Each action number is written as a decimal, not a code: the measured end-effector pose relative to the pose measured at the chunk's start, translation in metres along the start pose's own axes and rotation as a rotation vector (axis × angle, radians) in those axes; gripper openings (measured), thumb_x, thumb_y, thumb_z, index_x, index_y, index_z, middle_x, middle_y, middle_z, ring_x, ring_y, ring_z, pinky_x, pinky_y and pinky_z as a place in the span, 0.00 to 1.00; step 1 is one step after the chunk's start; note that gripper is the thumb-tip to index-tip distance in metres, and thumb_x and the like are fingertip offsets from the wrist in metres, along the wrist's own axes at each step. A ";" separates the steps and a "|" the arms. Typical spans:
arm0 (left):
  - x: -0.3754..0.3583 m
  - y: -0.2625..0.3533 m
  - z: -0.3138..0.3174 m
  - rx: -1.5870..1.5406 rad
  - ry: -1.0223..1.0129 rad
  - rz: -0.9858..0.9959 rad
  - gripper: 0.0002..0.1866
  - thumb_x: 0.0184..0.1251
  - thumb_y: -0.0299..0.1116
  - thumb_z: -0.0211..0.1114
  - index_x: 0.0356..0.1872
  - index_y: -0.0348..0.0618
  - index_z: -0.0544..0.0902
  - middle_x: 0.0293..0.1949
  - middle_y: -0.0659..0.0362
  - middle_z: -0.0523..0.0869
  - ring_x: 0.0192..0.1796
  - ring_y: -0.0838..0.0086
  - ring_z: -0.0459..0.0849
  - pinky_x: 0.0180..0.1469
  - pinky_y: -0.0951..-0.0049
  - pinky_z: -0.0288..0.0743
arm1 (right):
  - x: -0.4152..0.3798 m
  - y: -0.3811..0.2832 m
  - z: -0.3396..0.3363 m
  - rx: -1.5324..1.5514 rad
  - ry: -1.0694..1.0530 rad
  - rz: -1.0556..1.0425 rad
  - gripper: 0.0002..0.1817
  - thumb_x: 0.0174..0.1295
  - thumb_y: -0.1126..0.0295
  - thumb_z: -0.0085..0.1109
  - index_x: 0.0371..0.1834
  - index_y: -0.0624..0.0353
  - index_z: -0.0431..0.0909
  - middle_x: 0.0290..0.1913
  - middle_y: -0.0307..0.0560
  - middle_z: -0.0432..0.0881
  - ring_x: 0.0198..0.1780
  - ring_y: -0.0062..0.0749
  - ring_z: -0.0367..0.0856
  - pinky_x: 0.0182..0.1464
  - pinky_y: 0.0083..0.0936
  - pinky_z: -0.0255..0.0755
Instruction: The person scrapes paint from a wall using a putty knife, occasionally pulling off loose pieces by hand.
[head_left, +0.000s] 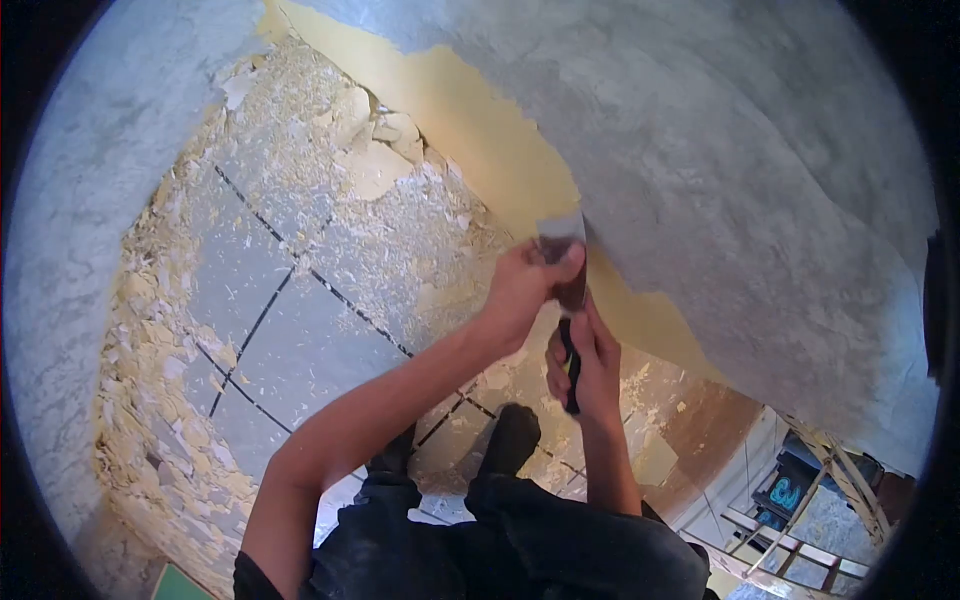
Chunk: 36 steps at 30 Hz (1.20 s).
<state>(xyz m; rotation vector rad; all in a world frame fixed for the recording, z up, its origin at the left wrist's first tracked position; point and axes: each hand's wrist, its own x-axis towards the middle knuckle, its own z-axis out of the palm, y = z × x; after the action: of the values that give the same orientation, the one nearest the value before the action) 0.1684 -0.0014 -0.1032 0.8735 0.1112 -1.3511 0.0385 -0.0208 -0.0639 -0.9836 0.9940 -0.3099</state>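
A scraper (562,228) with a wide metal blade and a black handle rests against the wall, its edge at the strip of yellow paint (500,140). My right hand (592,365) is wrapped round the handle, below the blade. My left hand (522,292) grips the blade higher up, with the thumb lying across its face. Above and to the right of the blade, the wall (720,200) is bare and grey.
Flakes of peeled paint (165,400) cover much of the tiled floor (310,350), with larger pieces (380,165) near the wall's foot. My dark-shod foot (510,440) stands close to the wall. A wooden ladder (790,550) is at lower right.
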 end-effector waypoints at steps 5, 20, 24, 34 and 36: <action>0.005 0.005 -0.020 -0.052 -0.089 0.085 0.13 0.71 0.42 0.63 0.44 0.43 0.78 0.37 0.63 0.83 0.40 0.76 0.80 0.45 0.68 0.73 | 0.008 -0.005 -0.008 -0.168 -0.140 -0.058 0.29 0.75 0.62 0.47 0.77 0.50 0.55 0.25 0.37 0.71 0.15 0.14 0.63 0.15 0.15 0.58; -0.020 0.027 -0.030 -0.183 -0.053 0.219 0.12 0.75 0.39 0.57 0.46 0.41 0.76 0.43 0.61 0.86 0.46 0.77 0.85 0.53 0.70 0.79 | -0.015 0.008 0.008 -0.305 -0.248 0.037 0.19 0.76 0.58 0.43 0.58 0.60 0.72 0.24 0.31 0.66 0.23 0.12 0.60 0.25 0.13 0.55; -0.020 0.026 -0.033 -0.138 -0.081 0.219 0.13 0.75 0.39 0.57 0.48 0.40 0.75 0.44 0.60 0.86 0.47 0.76 0.85 0.54 0.70 0.79 | -0.017 0.003 0.009 -0.408 -0.201 0.027 0.19 0.77 0.57 0.43 0.54 0.61 0.75 0.22 0.30 0.64 0.24 0.13 0.59 0.26 0.15 0.55; -0.028 0.034 -0.022 -0.242 -0.202 0.271 0.10 0.75 0.38 0.57 0.47 0.42 0.76 0.44 0.60 0.86 0.45 0.76 0.86 0.51 0.68 0.80 | -0.030 0.013 0.012 -0.443 -0.086 -0.205 0.20 0.74 0.57 0.47 0.55 0.62 0.77 0.22 0.32 0.69 0.23 0.15 0.64 0.27 0.17 0.61; -0.031 0.033 -0.020 -0.245 -0.243 0.283 0.10 0.75 0.38 0.57 0.48 0.42 0.76 0.44 0.60 0.86 0.45 0.75 0.85 0.50 0.68 0.80 | -0.031 0.018 0.007 -0.483 -0.072 -0.223 0.20 0.73 0.57 0.48 0.55 0.62 0.76 0.22 0.34 0.71 0.24 0.17 0.67 0.29 0.17 0.63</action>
<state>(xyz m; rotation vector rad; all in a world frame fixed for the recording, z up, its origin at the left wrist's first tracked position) 0.1968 0.0343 -0.0843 0.4942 -0.0347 -1.1389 0.0235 0.0120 -0.0597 -1.5396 0.9122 -0.2188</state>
